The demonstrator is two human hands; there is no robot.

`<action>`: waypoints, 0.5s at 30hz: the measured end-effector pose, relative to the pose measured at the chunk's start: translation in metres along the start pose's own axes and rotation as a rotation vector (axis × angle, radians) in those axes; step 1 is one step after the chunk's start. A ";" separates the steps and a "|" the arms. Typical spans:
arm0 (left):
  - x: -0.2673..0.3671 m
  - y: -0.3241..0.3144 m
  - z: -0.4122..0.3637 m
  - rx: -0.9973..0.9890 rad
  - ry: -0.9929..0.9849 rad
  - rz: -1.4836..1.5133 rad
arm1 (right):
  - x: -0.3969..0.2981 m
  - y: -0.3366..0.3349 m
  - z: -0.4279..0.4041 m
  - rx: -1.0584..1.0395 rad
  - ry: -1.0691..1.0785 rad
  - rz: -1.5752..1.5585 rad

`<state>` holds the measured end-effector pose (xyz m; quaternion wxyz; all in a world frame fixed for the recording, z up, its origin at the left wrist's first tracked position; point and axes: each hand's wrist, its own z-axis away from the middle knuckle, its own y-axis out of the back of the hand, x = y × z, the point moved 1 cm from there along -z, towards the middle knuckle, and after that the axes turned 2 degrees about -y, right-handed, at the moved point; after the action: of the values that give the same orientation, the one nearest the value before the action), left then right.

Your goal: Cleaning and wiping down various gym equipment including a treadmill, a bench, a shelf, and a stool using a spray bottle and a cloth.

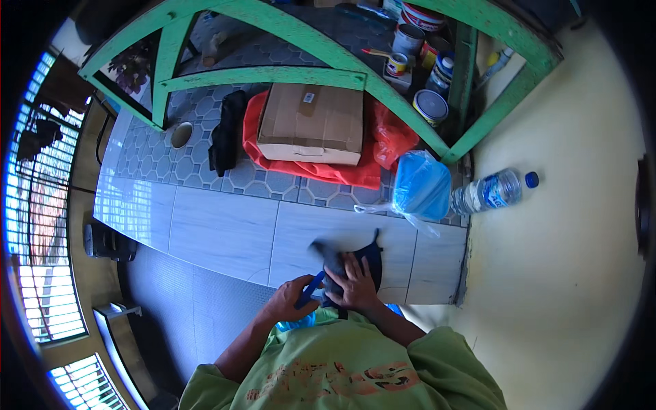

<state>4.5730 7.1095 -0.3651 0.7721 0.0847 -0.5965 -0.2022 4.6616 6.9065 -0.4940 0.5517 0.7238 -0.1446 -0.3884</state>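
Note:
My left hand (pixel 296 302) is closed around a blue tool handle (pixel 310 290) near the front edge of the tiled ledge. Its working end cannot be made out. Beside it, my right hand (pixel 356 287) lies with fingers spread on a dark grey item (pixel 332 259), partly blurred, so its kind cannot be told. A dark blue cloth item (pixel 375 264) with a thin strap lies on the ledge under and beside my right hand. Something light blue (pixel 297 322) shows below my left hand, against my shirt, mostly hidden.
A cardboard box (pixel 312 123) sits on red cloth (pixel 256 148) beyond the hands. A blue container in a clear bag (pixel 423 187) and a water bottle (pixel 487 192) stand by the wall. A green wooden frame (pixel 266 77) spans the back, with paint cans (pixel 430 106) behind. A black bundle (pixel 228 133) lies left.

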 end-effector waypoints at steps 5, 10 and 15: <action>-0.001 -0.001 0.015 0.039 0.021 0.062 | 0.067 0.022 -0.057 -0.028 -0.023 0.151; -0.016 -0.004 0.031 0.056 -0.004 0.046 | 0.104 0.019 -0.132 0.065 -0.168 0.229; -0.034 -0.001 0.046 0.099 -0.006 0.069 | 0.026 0.005 -0.110 0.047 -0.089 0.183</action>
<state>4.5219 7.1278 -0.3827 0.7717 0.1013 -0.6106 -0.1459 4.7586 6.9636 -0.4899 0.5607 0.7025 -0.2433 -0.3647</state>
